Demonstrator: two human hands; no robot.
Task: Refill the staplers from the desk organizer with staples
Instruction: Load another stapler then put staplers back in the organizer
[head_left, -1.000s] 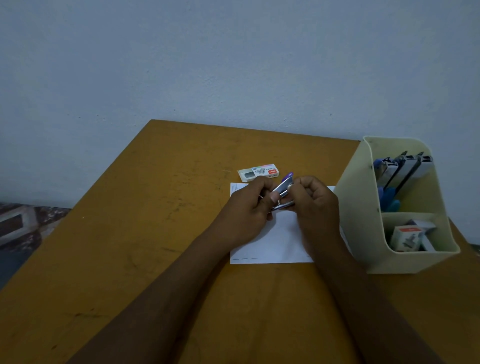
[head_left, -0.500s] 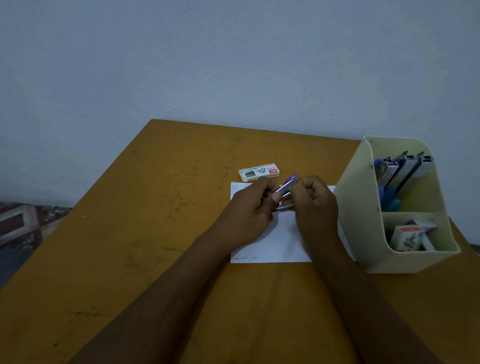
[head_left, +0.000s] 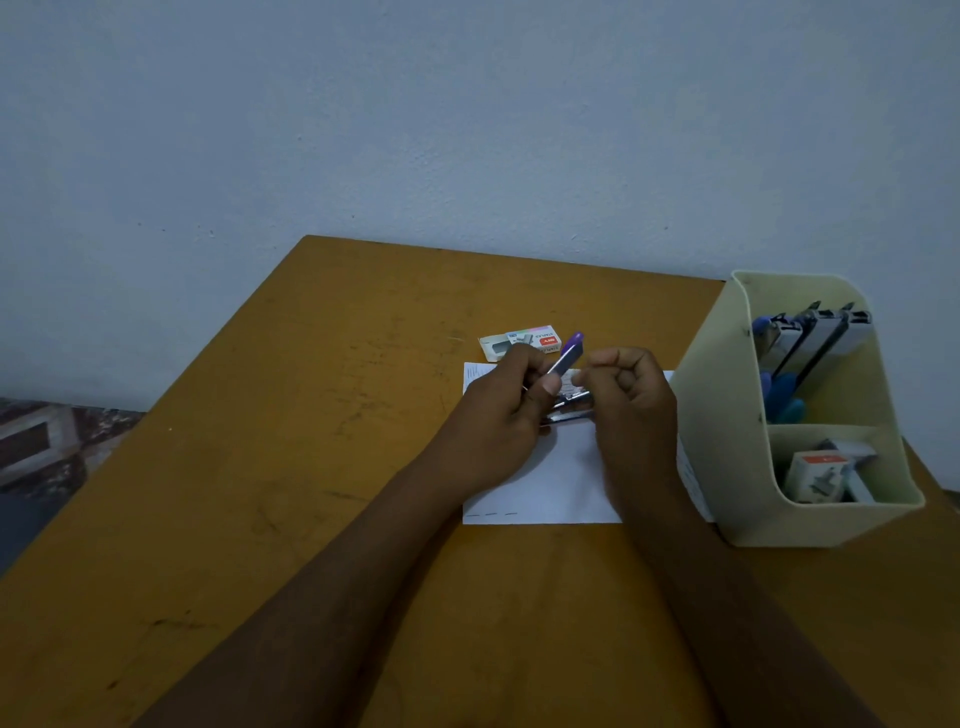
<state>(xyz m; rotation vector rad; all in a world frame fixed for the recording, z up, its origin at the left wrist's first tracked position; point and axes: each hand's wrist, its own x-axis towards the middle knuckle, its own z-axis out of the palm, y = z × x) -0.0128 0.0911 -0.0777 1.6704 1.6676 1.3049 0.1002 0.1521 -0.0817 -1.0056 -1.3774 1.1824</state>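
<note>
The right hand (head_left: 631, 395) is drawing a little to the right, off the lifted purple-tipped top of the stapler (head_left: 569, 356), its fingers curling inward beside the metal tray, though whether they are pinching anything cannot be told. The left hand (head_left: 511, 410) is gripping the opened stapler above the far edge of the white paper (head_left: 550, 483) on the table (head_left: 311, 415), just in front of the staple box (head_left: 519, 340). More staplers (head_left: 810, 338) are standing in the back compartment of the desk organizer (head_left: 727, 415) at the right.
</note>
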